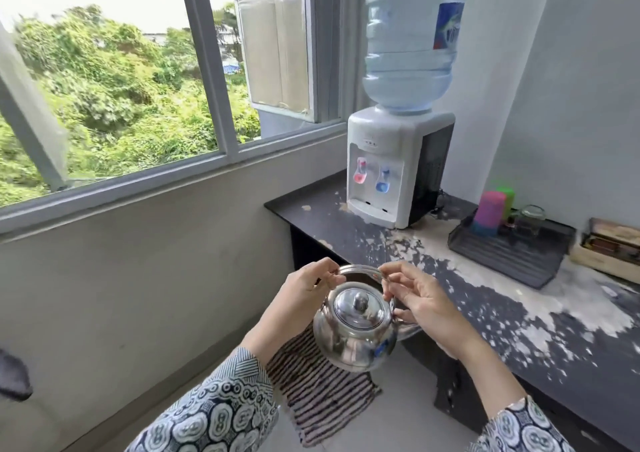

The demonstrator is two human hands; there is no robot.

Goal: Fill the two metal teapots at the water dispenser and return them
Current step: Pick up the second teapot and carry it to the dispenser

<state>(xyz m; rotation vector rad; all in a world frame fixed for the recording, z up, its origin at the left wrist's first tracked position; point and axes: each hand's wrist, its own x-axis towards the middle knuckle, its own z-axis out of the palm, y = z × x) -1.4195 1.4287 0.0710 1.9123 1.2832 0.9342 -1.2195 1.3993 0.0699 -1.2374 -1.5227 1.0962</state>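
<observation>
Head: 2 hands (301, 292) grip teapot (356, 327).

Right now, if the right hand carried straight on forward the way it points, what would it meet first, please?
Probably the near edge of the worn counter just beyond the right hand and teapot; the water dispenser stands farther back. Depth is uncertain from one view.

Bright daylight floods in through the window (114, 88) at upper left, sky blown out; wide-angle bending and motion blur smear the frame edges.
</observation>
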